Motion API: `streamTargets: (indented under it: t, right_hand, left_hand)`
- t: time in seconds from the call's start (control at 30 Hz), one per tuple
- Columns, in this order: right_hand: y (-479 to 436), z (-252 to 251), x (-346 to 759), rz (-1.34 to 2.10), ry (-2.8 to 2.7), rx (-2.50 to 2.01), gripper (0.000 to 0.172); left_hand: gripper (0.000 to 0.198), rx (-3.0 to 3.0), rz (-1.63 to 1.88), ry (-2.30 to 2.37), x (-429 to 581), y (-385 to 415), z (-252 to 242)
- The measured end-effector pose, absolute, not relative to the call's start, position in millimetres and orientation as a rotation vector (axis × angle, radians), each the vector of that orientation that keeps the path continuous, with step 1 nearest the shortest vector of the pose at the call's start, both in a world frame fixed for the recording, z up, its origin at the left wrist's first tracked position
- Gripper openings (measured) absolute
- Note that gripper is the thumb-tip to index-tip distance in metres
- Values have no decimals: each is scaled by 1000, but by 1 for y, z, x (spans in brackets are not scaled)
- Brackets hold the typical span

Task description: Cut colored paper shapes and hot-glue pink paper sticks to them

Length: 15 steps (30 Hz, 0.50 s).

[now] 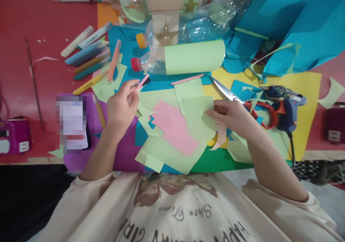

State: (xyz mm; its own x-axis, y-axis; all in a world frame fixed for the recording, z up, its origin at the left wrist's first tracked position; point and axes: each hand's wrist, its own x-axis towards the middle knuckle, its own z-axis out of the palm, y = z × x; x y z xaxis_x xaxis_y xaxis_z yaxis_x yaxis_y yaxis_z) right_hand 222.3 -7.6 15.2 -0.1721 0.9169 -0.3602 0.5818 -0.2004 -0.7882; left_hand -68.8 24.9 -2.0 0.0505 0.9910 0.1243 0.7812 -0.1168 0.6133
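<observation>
Pinching a thin pink strip [142, 82], the person's left hand [123, 103] is over the left part of the paper pile, that grip closed on the strip between thumb and fingers. Right hand [229, 117]: grip closed on the right edge of a light green paper piece [198, 121], fingertips partly hidden. That piece is at the middle of the pile, overlapping a pink paper [172, 125], which lies on more green scraps close to the person's shirt [178, 206].

Just beyond both hands, a clear bottle with a red cap [136, 64] lies on its side, green wrap [195, 57] around its body. A second pink strip [187, 79] lies just in front of it. Behind, another bottle, orange cap [140, 40], also on its side.

Near the right hand: scissors with red handles [272, 115], blades pointing away to the left; glue gun [292, 111] beside them, over a yellow sheet [307, 94]. Large blue sheets [275, 12] heap up at far right.

Left side: markers in a loose cluster, a yellow one [90, 84] nearest me to name; phone [74, 125] on a purple sheet [125, 152], screen blurred. Red desk [24, 62] under everything.
</observation>
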Motion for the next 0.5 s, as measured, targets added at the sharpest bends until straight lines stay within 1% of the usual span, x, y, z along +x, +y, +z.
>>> streamTargets:
  t: [0.1,0.13,0.27,0.3,0.33,0.4,0.5]
  right_hand:
    - [-12,29,226,1035,-1772,-1724,8]
    - [-14,35,226,886,-1799,-1703,7]
    - [-31,45,208,142,-2110,-1531,23]
    - [-35,41,200,21,-2213,-1483,23]
    - [-40,36,193,-25,-2305,-1453,21]
    - [-47,22,180,0,-2454,-1423,25]
    - [-52,7,174,95,-2427,-1412,22]
  left_hand:
    - [24,2091,782,1793,-70,27,2]
    - [23,2141,792,1792,-69,28,3]
    - [21,2293,735,1848,-66,29,2]
    - [21,2311,697,1848,-66,29,0]
    - [22,2326,661,1840,-65,29,-1]
    - [22,2377,597,1816,-64,28,-4]
    - [21,2431,572,1853,-59,23,-5]
